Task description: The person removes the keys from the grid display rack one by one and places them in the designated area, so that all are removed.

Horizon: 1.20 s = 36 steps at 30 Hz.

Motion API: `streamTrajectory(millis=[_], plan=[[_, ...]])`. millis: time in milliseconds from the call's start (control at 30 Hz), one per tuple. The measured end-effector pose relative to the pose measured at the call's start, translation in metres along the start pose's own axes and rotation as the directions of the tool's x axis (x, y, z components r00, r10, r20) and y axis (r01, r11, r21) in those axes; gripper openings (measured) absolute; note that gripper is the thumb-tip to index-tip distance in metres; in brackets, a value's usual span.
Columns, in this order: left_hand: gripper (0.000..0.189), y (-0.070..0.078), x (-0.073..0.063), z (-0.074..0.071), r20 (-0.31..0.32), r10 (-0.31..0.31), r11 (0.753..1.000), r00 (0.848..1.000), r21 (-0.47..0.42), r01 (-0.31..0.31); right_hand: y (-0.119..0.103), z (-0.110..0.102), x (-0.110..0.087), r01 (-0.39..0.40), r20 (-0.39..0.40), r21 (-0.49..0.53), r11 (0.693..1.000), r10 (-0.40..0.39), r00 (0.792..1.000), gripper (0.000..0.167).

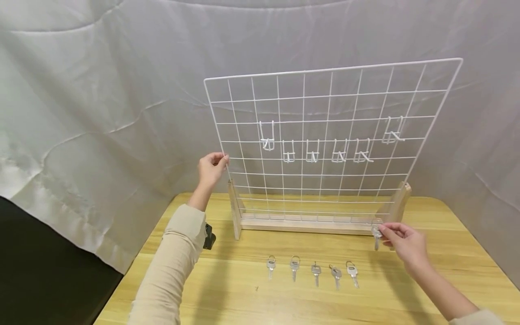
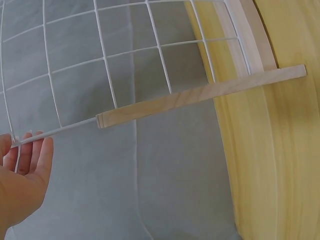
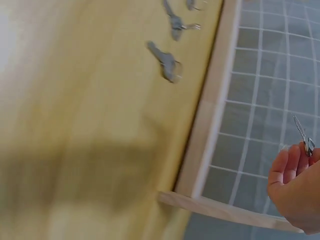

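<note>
A white wire grid [image 1: 317, 97] stands upright in a wooden stand [image 1: 308, 226] on the table. My left hand [image 1: 211, 168] pinches the grid's left edge wire between thumb and fingers, a little above the stand's left post; the left wrist view shows the left hand [image 2: 25, 175] on that wire too. In my right hand [image 1: 408, 246] a silver key [image 1: 376, 241] with a ring is pinched, held in front of the stand's right end. The right wrist view shows this key [image 3: 301, 132] jutting from the fingertips of the right hand [image 3: 300, 185].
Several ringed keys lie in a row before the stand, the rightmost key [image 1: 352, 273] nearest my right hand. White hooks, among them a right-hand hook [image 1: 393, 134], hang on the grid. A black object [image 1: 209, 237] shows by my left sleeve. Grey cloth [image 1: 142, 90] surrounds the table.
</note>
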<state>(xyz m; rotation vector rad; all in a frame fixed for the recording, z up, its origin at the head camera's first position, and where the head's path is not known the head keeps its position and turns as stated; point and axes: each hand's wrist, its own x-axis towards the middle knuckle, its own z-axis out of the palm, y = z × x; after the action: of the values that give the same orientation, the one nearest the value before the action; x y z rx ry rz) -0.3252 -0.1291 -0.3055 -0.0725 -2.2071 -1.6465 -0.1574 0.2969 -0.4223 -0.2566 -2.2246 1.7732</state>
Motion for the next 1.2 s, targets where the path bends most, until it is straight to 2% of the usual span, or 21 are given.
streamTrajectory(millis=[100, 167, 200, 333, 467, 633, 867, 1200], plan=[[0.021, -0.001, 0.0, 0.001, -0.003, 0.002, 1.0, 1.0, -0.001, -0.002, 0.013, 0.003, -0.004, 0.001, 0.018, -0.047, 0.999, 0.0, 1.0, 0.008], [0.021, -0.001, 0.0, 0.001, -0.006, 0.007, 1.0, 1.0, 0.001, -0.007, 0.019, 0.005, -0.007, 0.001, 0.024, -0.08, 0.997, 0.0, 1.0, 0.012], [0.021, -0.002, 0.0, 0.001, -0.007, 0.008, 1.0, 1.0, 0.002, -0.008, 0.02, 0.006, -0.009, -0.006, 0.031, -0.135, 0.991, 0.01, 0.999, 0.015], [0.022, -0.002, 0.0, 0.001, -0.002, 0.008, 1.0, 1.0, 0.009, -0.008, 0.033, 0.008, -0.016, -0.049, 0.032, -0.196, 0.979, 0.056, 0.998, 0.024], [0.022, -0.001, -0.001, 0.001, 0.005, 0.003, 1.0, 1.0, 0.003, -0.004, 0.047, 0.01, -0.022, -0.105, 0.021, -0.215, 0.971, 0.112, 0.993, 0.023], [0.021, -0.001, -0.001, 0.001, 0.009, -0.005, 1.0, 1.0, -0.015, 0.005, 0.064, 0.013, -0.026, -0.128, 0.008, -0.246, 0.961, 0.134, 0.991, 0.022], [0.022, -0.001, -0.002, 0.001, 0.01, -0.01, 1.0, 1.0, -0.015, 0.011, 0.079, 0.016, -0.032, -0.225, 0.013, -0.269, 0.937, 0.237, 0.972, 0.022], [0.021, 0.0, -0.002, 0.0, 0.012, -0.013, 1.0, 1.0, -0.011, 0.013, 0.083, 0.015, -0.027, -0.173, 0.057, -0.392, 0.903, 0.212, 0.976, 0.021]])
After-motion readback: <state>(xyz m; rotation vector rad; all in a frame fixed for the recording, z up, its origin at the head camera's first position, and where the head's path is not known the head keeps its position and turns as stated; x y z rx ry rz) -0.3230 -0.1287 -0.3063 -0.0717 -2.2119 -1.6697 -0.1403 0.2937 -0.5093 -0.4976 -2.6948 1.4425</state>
